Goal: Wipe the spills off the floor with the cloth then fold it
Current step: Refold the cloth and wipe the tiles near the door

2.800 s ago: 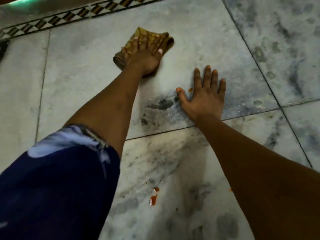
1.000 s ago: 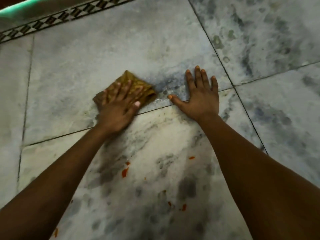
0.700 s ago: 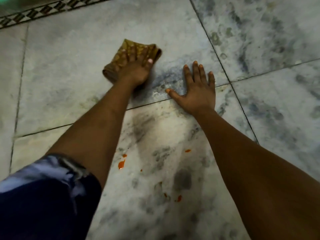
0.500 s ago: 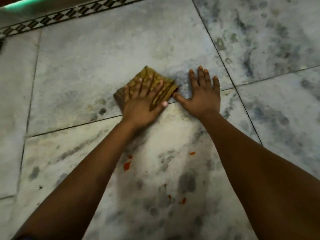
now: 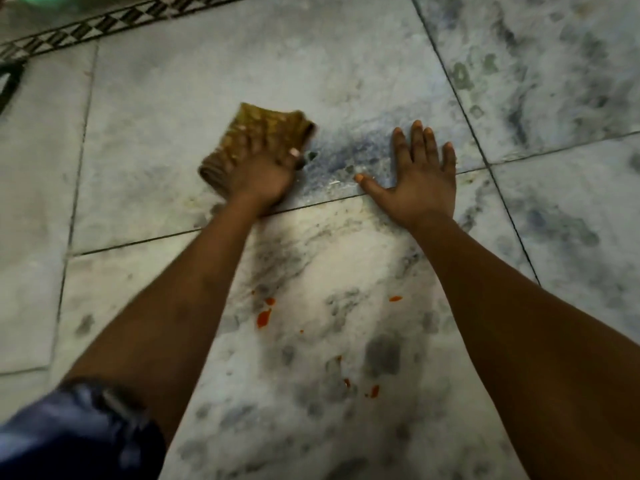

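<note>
With the left hand (image 5: 263,174) flat on the cloth (image 5: 256,133) and the right hand (image 5: 420,178) spread, bracing, the wipe should drag nearer to the red spills (image 5: 264,317).

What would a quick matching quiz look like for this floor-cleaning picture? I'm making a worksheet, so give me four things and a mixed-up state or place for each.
Things:
1. cloth
2. right hand
3. red spots
4. patterned border

States or places:
A. runs along the far edge of the floor
B. flat on the tiles, holding nothing
C. pressed down under the left hand
D. on the near tile, between the two forearms

Pairs: 1-C, 2-B, 3-D, 4-A
</note>
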Demonstrator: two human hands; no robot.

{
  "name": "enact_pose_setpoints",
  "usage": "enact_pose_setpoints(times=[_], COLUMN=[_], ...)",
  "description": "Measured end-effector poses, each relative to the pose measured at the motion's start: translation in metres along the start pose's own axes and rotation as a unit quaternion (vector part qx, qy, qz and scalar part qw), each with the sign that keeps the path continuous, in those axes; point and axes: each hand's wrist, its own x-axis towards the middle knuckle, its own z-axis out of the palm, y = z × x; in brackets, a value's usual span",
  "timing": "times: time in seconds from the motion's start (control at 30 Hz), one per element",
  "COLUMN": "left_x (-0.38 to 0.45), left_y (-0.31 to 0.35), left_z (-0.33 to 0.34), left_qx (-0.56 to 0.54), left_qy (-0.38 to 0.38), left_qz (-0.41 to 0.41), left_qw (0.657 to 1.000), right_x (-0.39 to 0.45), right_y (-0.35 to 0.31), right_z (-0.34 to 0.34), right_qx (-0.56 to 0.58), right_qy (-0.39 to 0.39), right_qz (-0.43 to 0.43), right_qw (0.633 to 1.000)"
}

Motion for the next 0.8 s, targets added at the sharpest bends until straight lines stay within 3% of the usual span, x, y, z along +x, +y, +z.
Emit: enact_pose_setpoints(times=[0.13, 0.2, 0.3, 0.4, 0.53, 0.7, 0.8], left_x=[-0.062, -0.065, -0.043, -0.007, -0.005, -0.071, -0.091], left_y=[-0.009, -0.042, -0.087, -0.097, -0.076, -0.064, -0.067], left_z=[0.014, 0.010, -0.006, -0.023, -0.028, -0.024, -0.027], left_qx=[0.019, 0.029, 0.027, -0.011, -0.006, -0.029, -0.095], left_qy=[0.024, 0.041, 0.041, 0.051, 0.154, 0.157, 0.171], left_qz=[0.121, 0.100, -0.003, -0.068, -0.056, 0.047, 0.012], left_qw=[0.992, 0.994, 0.999, 0.996, 0.986, 0.986, 0.981], right_x=[0.001, 0.002, 0.001, 0.000, -0.001, -0.001, -0.003], right_y=[-0.001, 0.000, 0.000, 0.000, -0.002, -0.015, -0.018], right_z=[0.002, 0.004, 0.005, 0.003, -0.002, -0.019, -0.032], right_qx=[-0.006, -0.007, -0.006, -0.008, -0.011, -0.022, 0.010], right_qy=[0.005, 0.004, 0.003, -0.005, -0.021, -0.086, -0.168], right_qz=[0.001, 0.001, 0.000, 0.003, 0.018, 0.048, 0.042], right_qw=[1.000, 1.000, 1.000, 1.000, 1.000, 0.995, 0.985])
